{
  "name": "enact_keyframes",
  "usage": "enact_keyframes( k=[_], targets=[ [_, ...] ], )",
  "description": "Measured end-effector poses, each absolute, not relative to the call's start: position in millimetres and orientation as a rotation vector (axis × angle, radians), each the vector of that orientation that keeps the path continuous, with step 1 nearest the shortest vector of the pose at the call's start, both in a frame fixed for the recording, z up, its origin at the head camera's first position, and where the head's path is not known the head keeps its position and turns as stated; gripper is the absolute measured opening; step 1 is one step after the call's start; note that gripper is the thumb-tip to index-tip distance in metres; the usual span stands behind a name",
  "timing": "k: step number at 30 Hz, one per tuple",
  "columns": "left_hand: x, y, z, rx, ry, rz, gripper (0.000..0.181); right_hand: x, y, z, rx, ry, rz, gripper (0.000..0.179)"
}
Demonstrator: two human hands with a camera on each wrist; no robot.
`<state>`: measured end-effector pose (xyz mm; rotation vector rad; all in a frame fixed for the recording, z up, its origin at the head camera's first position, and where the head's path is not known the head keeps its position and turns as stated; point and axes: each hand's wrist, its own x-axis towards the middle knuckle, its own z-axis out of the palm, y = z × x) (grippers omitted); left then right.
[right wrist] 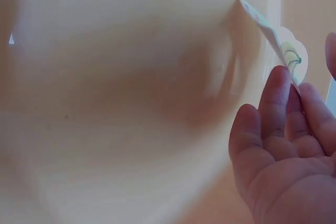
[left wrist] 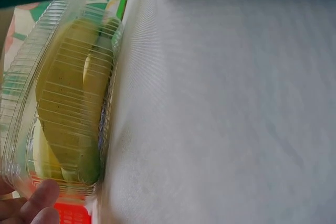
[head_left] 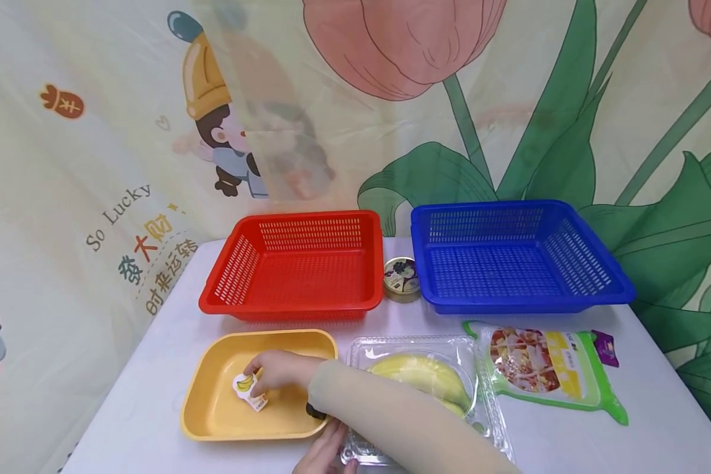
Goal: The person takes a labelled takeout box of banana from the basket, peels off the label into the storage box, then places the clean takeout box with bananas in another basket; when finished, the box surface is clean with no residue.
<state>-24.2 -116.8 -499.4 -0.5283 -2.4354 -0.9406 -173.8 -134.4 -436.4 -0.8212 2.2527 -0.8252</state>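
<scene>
In the head view, my right hand (head_left: 281,370) reaches into the yellow tray (head_left: 198,388). Its fingertips pinch a small white label (head_left: 245,385) printed with bananas. Seen from the right wrist, the label (right wrist: 294,59) is edge-on between the fingertips of the hand (right wrist: 294,145), and the thumb is apart from it. My left hand (head_left: 326,453) grips the near left corner of a clear plastic box (head_left: 488,401) containing bananas (head_left: 423,375). From the left wrist, the fingers (left wrist: 44,195) touch the end of that box (left wrist: 68,103); the rest of the hand is out of frame.
A red basket (head_left: 290,306) and a blue basket (head_left: 527,306) stand at the back, with a round tin (head_left: 401,280) between them. Right of the box lies a green bag (head_left: 548,365), partly over a purple packet (head_left: 605,347). A printed curtain (head_left: 332,131) hangs behind.
</scene>
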Motion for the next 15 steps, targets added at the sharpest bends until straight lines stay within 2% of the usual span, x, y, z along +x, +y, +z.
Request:
enact_keyframes(
  k=[7,15],
  targets=[
    [-27.9,-123.6,-493.6,-0.629,-2.586,-0.967,0.050,-173.8,-132.0,-435.1,-0.809,2.236,-0.783,0.037],
    [-25.5,-120.4,-497.2,-0.624,-2.485,-1.030,0.050,-173.2,-127.9,-434.7,-0.847,2.236,-0.757,0.046]
  ],
)
